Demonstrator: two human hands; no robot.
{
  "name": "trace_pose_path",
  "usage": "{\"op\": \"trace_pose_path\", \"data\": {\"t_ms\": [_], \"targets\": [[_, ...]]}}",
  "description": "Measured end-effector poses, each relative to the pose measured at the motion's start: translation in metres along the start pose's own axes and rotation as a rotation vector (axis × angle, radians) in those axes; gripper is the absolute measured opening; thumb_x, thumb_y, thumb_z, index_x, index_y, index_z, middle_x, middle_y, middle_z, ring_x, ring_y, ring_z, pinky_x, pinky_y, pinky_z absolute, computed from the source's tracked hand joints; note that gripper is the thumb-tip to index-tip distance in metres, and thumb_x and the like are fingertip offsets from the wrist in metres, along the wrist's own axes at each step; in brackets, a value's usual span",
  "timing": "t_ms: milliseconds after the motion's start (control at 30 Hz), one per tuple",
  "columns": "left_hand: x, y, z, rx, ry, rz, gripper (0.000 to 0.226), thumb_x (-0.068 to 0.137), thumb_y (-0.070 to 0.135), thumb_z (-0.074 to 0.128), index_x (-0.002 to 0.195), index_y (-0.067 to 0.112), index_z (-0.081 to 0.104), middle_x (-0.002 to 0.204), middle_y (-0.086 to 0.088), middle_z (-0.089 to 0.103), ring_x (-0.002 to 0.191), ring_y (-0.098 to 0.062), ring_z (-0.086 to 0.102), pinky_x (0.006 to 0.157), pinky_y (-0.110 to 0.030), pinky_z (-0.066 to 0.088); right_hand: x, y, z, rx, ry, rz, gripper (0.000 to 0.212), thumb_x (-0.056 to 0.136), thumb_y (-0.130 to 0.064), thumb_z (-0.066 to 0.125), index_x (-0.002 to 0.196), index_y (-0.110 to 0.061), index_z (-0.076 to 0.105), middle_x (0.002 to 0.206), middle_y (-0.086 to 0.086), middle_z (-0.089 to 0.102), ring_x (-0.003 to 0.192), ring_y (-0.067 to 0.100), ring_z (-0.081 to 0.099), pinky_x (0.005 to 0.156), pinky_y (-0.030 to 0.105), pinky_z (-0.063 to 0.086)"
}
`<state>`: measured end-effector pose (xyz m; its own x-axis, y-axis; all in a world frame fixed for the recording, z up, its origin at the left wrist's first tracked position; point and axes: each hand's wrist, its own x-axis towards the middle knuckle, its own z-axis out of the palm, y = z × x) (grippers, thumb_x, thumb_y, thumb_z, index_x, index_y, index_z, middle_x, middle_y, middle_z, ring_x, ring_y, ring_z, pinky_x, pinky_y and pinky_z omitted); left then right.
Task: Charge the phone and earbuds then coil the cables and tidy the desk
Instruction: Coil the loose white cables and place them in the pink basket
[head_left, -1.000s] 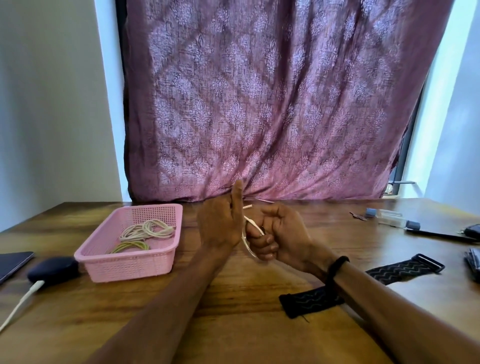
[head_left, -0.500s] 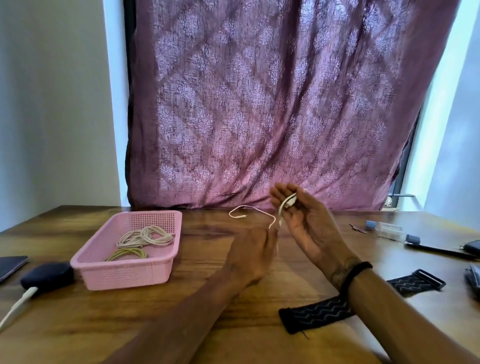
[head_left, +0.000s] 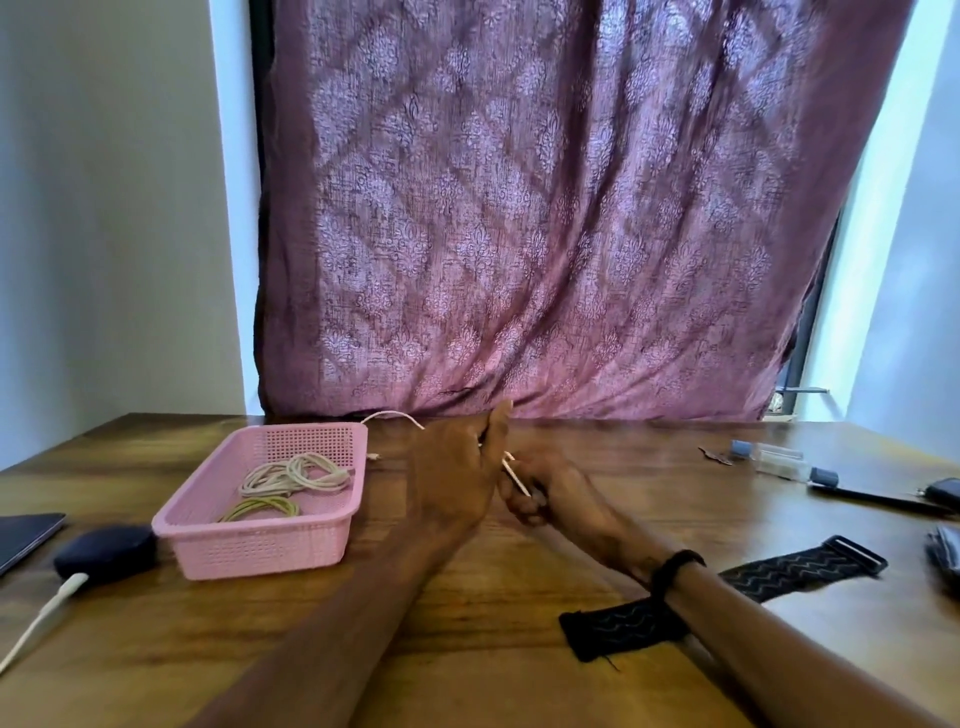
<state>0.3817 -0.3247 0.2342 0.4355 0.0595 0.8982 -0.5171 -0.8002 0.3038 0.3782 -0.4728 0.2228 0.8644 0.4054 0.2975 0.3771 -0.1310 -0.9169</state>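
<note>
Currently the left hand (head_left: 457, 467) stands flat, white cable (head_left: 515, 474) wrapped round it; the right hand (head_left: 540, 491) pinches the strand alongside. Risk: the loose tail (trailing behind, near the pink basket (head_left: 260, 535)) snags, loosening the coil.

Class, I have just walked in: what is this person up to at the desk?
A person is winding a white cable between both hands above the wooden desk. The left hand stands upright as a former; the right hand pinches the cable beside it. Two coiled cables already lie in the pink basket. A dark earbuds case sits plugged in.
</note>
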Motion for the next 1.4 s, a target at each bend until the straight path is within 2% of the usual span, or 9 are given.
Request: {"op": "trace_pose_path", "data": {"t_ms": [67,267,433,600,800,900,1033,1300,1400], "targets": [[0.001,-0.001,0.002,-0.078,-0.024,-0.076,0.059,0.104,0.049,0.046,0.051,0.023,0.037,0.041,0.005,0.044,0.04,-0.01,0.044,0.05,-0.027,0.023,-0.002,-0.014,-0.001,0.294,-0.083,0.101,0.03,0.084,-0.032,0.044,0.07,-0.009,0.056,0.051,-0.001,0.037,0.046,0.011,0.029,0.059,0.038,0.011],[0.003,-0.003,0.016,-0.342,-0.064,-0.205,0.064,0.106,0.053,0.038,0.05,0.025,0.031,0.043,0.006,0.035,0.042,-0.009,0.036,0.049,-0.035,0.028,-0.009,-0.031,-0.007,0.718,-0.295,0.149,0.021,0.094,-0.024,0.038,0.077,-0.015,0.047,0.061,-0.001,0.033,0.053,0.013,0.027,0.062,0.03,0.035],[-0.003,0.007,0.017,-0.498,-0.18,-0.344,0.062,0.107,0.047,0.035,0.056,0.014,0.048,0.051,-0.001,0.054,0.052,-0.02,0.055,0.057,-0.048,0.044,-0.011,-0.044,-0.011,0.964,-0.244,0.05,0.022,0.096,-0.016,0.034,0.079,-0.014,0.047,0.063,0.0,0.04,0.055,0.014,0.04,0.066,0.03,0.04],[-0.018,0.011,0.024,-0.51,-0.368,-0.234,0.06,0.105,0.047,0.03,0.058,0.019,0.054,0.054,0.0,0.06,0.053,-0.015,0.059,0.057,-0.033,0.044,-0.006,-0.048,-0.011,1.054,0.108,-0.045,0.022,0.104,-0.012,0.041,0.096,-0.002,0.06,0.081,0.012,0.065,0.071,0.023,0.067,0.073,0.034,0.061],[-0.028,0.022,0.031,-0.218,-0.559,0.149,0.028,0.106,0.033,0.042,0.097,0.015,0.061,0.092,-0.009,0.07,0.086,-0.029,0.065,0.075,-0.039,0.05,0.001,-0.028,-0.021,0.759,0.568,-0.184,0.022,0.108,-0.008,0.046,0.107,0.006,0.063,0.105,0.026,0.075,0.095,0.034,0.077,0.084,0.037,0.064],[-0.025,0.026,0.025,-0.105,-0.483,0.215,0.034,0.104,0.044,0.037,0.094,0.021,0.061,0.092,-0.007,0.072,0.084,-0.029,0.067,0.069,-0.041,0.051,0.001,-0.018,-0.027,0.095,0.682,-0.264,0.022,0.11,-0.014,0.047,0.106,-0.004,0.066,0.102,0.01,0.079,0.099,0.017,0.077,0.088,0.026,0.06],[-0.015,0.025,0.009,-0.036,-0.314,0.275,0.039,0.103,0.039,0.046,0.066,0.025,0.054,0.063,0.0,0.065,0.055,-0.016,0.057,0.053,-0.031,0.033,-0.005,-0.01,-0.034,-0.637,0.597,-0.362,0.025,0.11,-0.016,0.04,0.091,-0.005,0.053,0.086,-0.003,0.06,0.073,-0.001,0.057,0.063,0.01,0.04],[0.014,-0.001,-0.011,-0.05,-0.05,-0.145,0.06,0.101,0.052,0.055,0.05,0.029,0.033,0.042,0.009,0.035,0.044,-0.009,0.042,0.05,-0.026,0.024,-0.005,-0.004,-0.026,-0.734,0.274,-0.218,0.037,0.104,-0.015,0.04,0.068,-0.015,0.045,0.064,0.002,0.052,0.059,0.017,0.045,0.062,0.043,0.04],[0.014,-0.001,-0.008,-0.103,-0.058,-0.147,0.061,0.1,0.055,0.055,0.048,0.027,0.041,0.042,0.006,0.041,0.045,-0.008,0.045,0.049,-0.026,0.028,-0.001,-0.002,-0.018,-0.375,0.209,-0.052,0.035,0.105,-0.016,0.034,0.072,-0.017,0.048,0.063,-0.001,0.046,0.058,0.015,0.04,0.059,0.039,0.037]]}}
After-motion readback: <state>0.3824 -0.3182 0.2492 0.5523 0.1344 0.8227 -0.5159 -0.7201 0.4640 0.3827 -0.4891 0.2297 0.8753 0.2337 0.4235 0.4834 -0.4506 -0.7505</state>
